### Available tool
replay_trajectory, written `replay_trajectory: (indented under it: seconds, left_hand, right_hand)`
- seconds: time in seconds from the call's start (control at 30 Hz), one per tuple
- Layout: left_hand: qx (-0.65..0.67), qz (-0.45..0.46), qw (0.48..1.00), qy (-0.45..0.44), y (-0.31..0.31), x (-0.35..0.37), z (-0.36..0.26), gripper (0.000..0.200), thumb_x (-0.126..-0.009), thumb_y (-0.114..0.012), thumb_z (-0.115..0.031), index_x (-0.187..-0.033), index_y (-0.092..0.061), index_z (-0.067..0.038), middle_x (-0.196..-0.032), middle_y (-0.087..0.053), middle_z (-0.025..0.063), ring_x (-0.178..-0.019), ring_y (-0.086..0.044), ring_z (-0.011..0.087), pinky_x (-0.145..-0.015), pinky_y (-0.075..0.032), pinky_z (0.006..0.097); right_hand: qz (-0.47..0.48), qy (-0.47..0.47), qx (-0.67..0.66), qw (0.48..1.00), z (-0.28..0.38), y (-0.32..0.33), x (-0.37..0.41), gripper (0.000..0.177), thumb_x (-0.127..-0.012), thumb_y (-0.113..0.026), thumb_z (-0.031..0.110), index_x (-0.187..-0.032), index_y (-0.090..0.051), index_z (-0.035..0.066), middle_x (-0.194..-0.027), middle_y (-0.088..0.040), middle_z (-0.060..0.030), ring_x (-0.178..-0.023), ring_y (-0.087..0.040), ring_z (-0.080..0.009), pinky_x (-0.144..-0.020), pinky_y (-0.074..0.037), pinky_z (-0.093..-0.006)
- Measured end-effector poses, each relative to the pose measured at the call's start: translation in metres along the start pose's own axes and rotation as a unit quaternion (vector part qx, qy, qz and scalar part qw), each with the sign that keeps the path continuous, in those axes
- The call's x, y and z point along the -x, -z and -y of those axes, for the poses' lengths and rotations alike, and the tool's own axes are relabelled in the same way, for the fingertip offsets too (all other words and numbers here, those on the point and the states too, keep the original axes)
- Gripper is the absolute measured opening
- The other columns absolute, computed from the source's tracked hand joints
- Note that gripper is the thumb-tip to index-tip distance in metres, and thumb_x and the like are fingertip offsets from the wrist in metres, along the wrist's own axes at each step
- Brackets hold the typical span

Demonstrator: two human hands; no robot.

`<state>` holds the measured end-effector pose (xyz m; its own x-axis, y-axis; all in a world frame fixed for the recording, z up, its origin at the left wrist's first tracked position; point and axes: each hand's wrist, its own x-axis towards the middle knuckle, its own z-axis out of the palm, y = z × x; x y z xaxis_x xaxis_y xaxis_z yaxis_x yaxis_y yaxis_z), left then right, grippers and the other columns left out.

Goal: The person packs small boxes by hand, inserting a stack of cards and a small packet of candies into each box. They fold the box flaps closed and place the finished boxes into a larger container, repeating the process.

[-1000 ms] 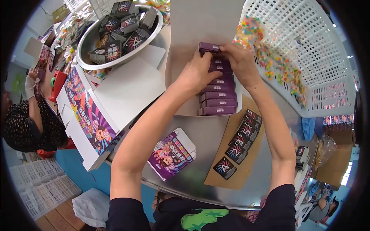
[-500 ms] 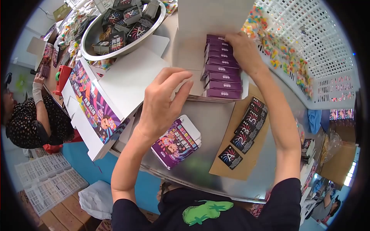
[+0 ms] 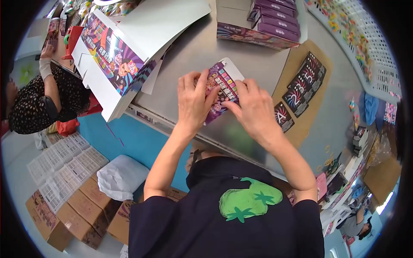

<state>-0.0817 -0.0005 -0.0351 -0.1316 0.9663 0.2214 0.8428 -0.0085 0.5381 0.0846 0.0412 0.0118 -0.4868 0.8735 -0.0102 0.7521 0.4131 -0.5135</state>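
Observation:
A flat purple printed carton (image 3: 223, 86) with white flaps lies on the metal table, between my two hands. My left hand (image 3: 195, 101) grips its left side, fingers bent over the edge. On its right side, my right hand (image 3: 256, 107) has its thumb and fingers closed on the carton. Black cards (image 3: 305, 81) with numbers lie in an overlapping row on a brown cardboard sheet (image 3: 320, 96), and a card with an A (image 3: 282, 117) lies below them. Behind my hands, an open display box (image 3: 258, 38) holds a row of purple boxes (image 3: 277, 21).
Stacked printed sheets (image 3: 109, 56) with white flaps stand at the left. A white plastic basket (image 3: 378, 56) with colourful packets is at the right. Another person (image 3: 36, 101) sits at far left. Brown cartons (image 3: 77, 219) and a white bag (image 3: 122, 176) are on the floor.
My right hand has left the purple boxes in the display box and come down to the flat carton. My left hand has lowered onto it too. The camera view has shifted toward my body.

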Motion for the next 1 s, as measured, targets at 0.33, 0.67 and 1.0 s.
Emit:
replay_trajectory:
  seconds: [0.33,0.67,1.0]
  left_hand:
    - [-0.012,-0.072,0.997,-0.032,0.007,-0.002,-0.005,0.045,-0.083,-0.072,-0.016,-0.122,-0.057,0.000,-0.106,-0.056,0.0144,-0.095,-0.054,0.0322,-0.083,-0.046,0.0418]
    - [0.188,-0.044,0.980,-0.047,0.004,0.015,-0.082,0.036,-0.088,-0.067,-0.009,-0.120,-0.058,0.004,-0.103,-0.061,0.0203,-0.087,-0.063,0.0290,-0.073,-0.051,0.0352]
    - [0.423,0.137,0.886,0.130,-0.012,0.030,-0.116,0.029,-0.091,-0.066,-0.007,-0.117,-0.060,0.003,-0.080,-0.064,0.0023,-0.069,-0.055,0.0053,-0.062,-0.046,0.0225]
  right_hand:
    - [-0.017,-0.061,-0.148,0.987,0.006,0.007,-0.006,0.021,-0.079,-0.073,0.016,-0.095,-0.067,0.003,-0.087,-0.063,-0.0123,-0.083,-0.060,-0.0299,-0.077,-0.047,-0.0398]
    - [-0.198,-0.017,-0.078,0.977,0.018,0.054,0.041,0.006,-0.083,-0.068,0.009,-0.086,-0.071,0.005,-0.086,-0.065,-0.0079,-0.093,-0.058,-0.0252,-0.086,-0.043,-0.0383]
    - [-0.346,-0.114,-0.179,0.914,-0.041,0.044,0.113,0.024,-0.088,-0.069,0.009,-0.109,-0.062,0.000,-0.090,-0.068,-0.0055,-0.086,-0.062,-0.0136,-0.078,-0.049,-0.0281]
